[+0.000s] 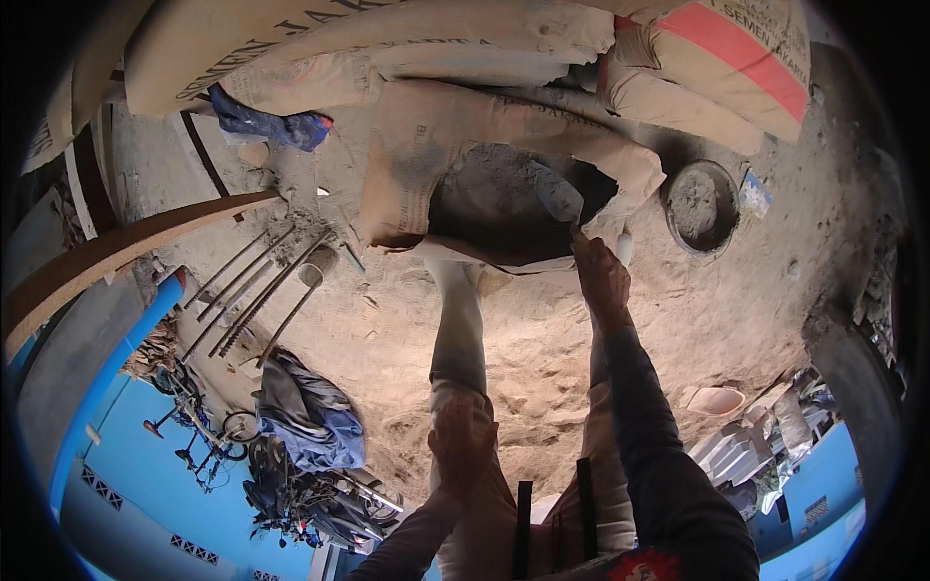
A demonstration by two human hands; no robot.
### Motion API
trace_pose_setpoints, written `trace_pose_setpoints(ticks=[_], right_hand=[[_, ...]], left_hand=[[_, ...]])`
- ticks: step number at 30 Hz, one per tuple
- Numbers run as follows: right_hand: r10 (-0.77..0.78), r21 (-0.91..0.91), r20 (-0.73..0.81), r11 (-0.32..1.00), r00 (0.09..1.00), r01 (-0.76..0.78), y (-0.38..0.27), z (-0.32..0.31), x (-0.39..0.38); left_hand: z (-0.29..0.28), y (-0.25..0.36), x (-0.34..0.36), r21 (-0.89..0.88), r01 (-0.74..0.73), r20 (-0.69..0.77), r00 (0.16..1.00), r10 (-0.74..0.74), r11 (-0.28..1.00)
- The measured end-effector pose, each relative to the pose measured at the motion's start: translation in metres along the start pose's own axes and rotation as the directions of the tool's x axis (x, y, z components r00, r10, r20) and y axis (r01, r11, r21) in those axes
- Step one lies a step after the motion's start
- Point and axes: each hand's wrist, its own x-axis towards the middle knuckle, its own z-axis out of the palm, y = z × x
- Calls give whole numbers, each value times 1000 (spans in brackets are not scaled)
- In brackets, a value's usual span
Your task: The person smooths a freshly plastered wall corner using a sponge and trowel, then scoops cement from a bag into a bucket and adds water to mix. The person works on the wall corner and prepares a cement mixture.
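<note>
My right hand [603,276] is shut on the handle of a trowel, whose grey blade [555,194] is down in the grey powder [489,184] inside a torn brown paper sack [397,194] in front of me. My left hand [463,443] rests on my left thigh, holding nothing that I can see. To the right of the open sack sits a round dark basin [702,239] with grey material in it, and a pale cylindrical object [626,248] stands just behind my right hand.
Stacked paper sacks [707,68] lie beyond, with a blue cloth [276,121] at their left. Steel bars [254,281], a curved wooden plank [126,247] and a blue pipe [121,353] are at the left. A tarp [310,421], motorbikes and bicycles stand behind me at the left.
</note>
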Motion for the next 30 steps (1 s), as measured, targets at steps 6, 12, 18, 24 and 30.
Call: trace_pose_setpoints(ticks=[6, 12, 18, 24, 30], right_hand=[[-181, 162, -112, 967, 977, 198, 35, 62, 58], [-90, 329, -94, 937, 992, 116, 2, 88, 69], [-80, 430, 34, 901, 996, 57, 8, 70, 84], [-127, 592, 23, 801, 992, 89, 6, 27, 47], [-34, 546, 68, 838, 997, -9, 51, -31, -9]], left_hand=[[13, 6, 12, -28, -20, 4, 1000, 20, 999], [6, 22, 13, 132, -35, -24, 999, 38, 991], [20, 18, 11, 108, 1, 72, 997, -9, 994], [24, 26, 8, 152, -26, 65, 998, 17, 988], [25, 45, 13, 186, -16, 94, 996, -1, 982]])
